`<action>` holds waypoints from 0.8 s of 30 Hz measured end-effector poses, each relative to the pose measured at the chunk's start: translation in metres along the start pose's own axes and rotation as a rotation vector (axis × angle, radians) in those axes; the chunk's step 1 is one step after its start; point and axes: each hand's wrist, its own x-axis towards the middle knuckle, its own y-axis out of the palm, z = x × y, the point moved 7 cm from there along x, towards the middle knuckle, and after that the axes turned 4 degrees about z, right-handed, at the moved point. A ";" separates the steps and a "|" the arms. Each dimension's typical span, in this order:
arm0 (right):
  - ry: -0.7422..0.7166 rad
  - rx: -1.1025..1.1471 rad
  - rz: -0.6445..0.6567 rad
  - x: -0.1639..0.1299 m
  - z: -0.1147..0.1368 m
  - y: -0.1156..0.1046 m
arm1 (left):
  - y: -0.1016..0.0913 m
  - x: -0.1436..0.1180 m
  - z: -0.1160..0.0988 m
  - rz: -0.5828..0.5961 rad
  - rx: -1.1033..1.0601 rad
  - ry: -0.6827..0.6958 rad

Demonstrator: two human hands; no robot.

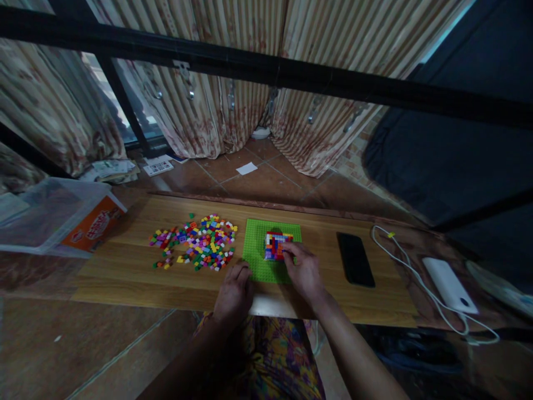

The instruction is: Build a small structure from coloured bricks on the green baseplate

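Worktop (125, 286) of brown wood-grain board carries a green, studded, squarish plastic plate (260, 272). The left hand (234, 289) curls at its near left corner, grip hidden; the right hand (305, 272), nearer, bends its fingers against the right side of a squarish, multicoloured plastic-brick block (273, 245) mid-plate, any pinch unclear.

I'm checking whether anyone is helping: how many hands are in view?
2: the left hand by the near left corner of the green baseplate, the right hand at the brick build on it. No others show.
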 end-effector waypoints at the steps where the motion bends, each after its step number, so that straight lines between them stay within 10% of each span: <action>1: -0.034 -0.049 0.018 0.001 0.003 0.002 | 0.000 0.000 0.000 -0.002 0.001 0.001; 24: -0.097 -0.207 0.032 -0.001 0.000 0.005 | -0.002 0.000 -0.002 0.027 -0.039 -0.025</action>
